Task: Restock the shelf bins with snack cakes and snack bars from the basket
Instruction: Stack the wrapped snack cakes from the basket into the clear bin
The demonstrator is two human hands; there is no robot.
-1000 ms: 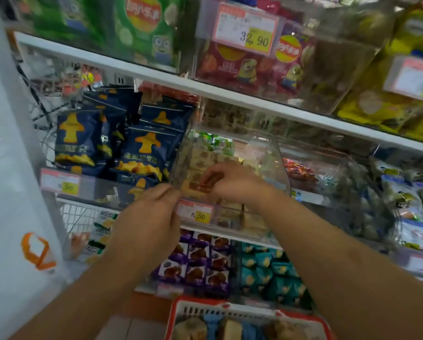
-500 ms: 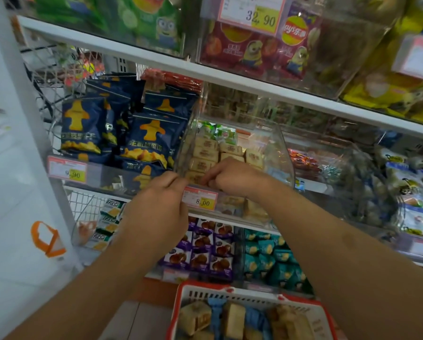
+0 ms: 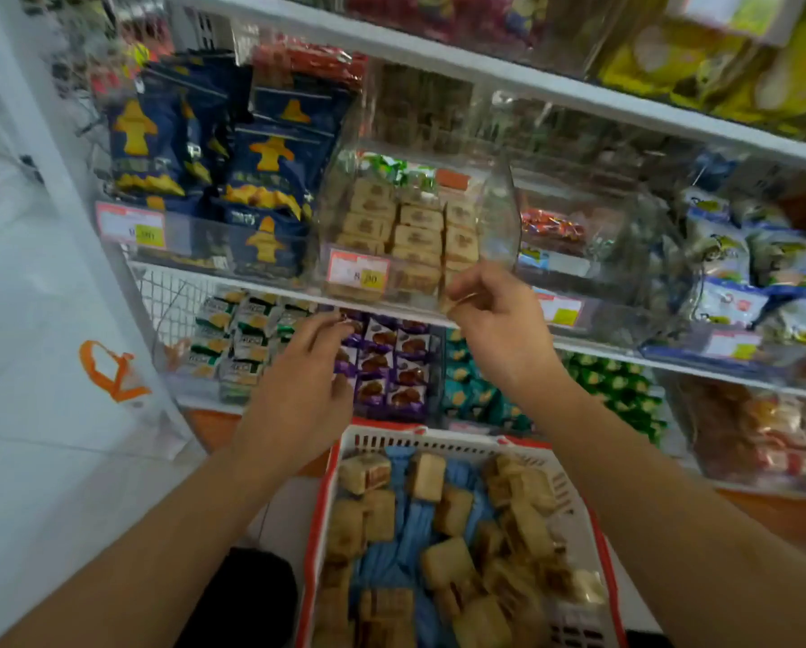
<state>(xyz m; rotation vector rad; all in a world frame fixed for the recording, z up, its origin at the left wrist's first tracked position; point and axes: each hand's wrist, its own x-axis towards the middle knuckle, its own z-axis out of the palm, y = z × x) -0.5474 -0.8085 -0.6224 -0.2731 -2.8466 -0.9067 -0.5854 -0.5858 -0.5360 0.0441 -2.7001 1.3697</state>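
Left hand: the left hand [image 3: 305,390] hangs in front of the lower shelf, above the basket's far rim, fingers loosely curled and holding nothing that shows.
Right hand: the right hand [image 3: 494,320] is raised at the front lip of the bin, fingertips drawn together; whether they pinch something small I cannot tell, since the spot is blurred.
Bin: the clear plastic shelf bin [image 3: 499,217] sits on the middle shelf, tilted forward, with a red and yellow price label [image 3: 358,273] on its front.
Stock in the bin: tan wrapped snack cakes [image 3: 415,236] lie in neat stacked rows, filling the front part; a few green wrapped packets [image 3: 387,165] lie behind them.
Stock to move: the red and white plastic basket [image 3: 438,441] stands below both hands, holding many loose tan snack cakes [image 3: 443,561] over blue wrapped bars [image 3: 406,530].
Neighbours: dark blue snack bags [image 3: 270,170] fill the bin to the left; purple wrapped cakes [image 3: 392,362] sit on the shelf beneath.
Step in hand, as I judge it: both hands look free to go down for another load.
Doing it well: take several cakes at once, all turned the same way, and lay them flat on the existing rows rather than dropping them; the wrappers are likely slippery, so hold by the long sides.
Risk: the bin's front wall is low, so an overfilled front row could slide out.
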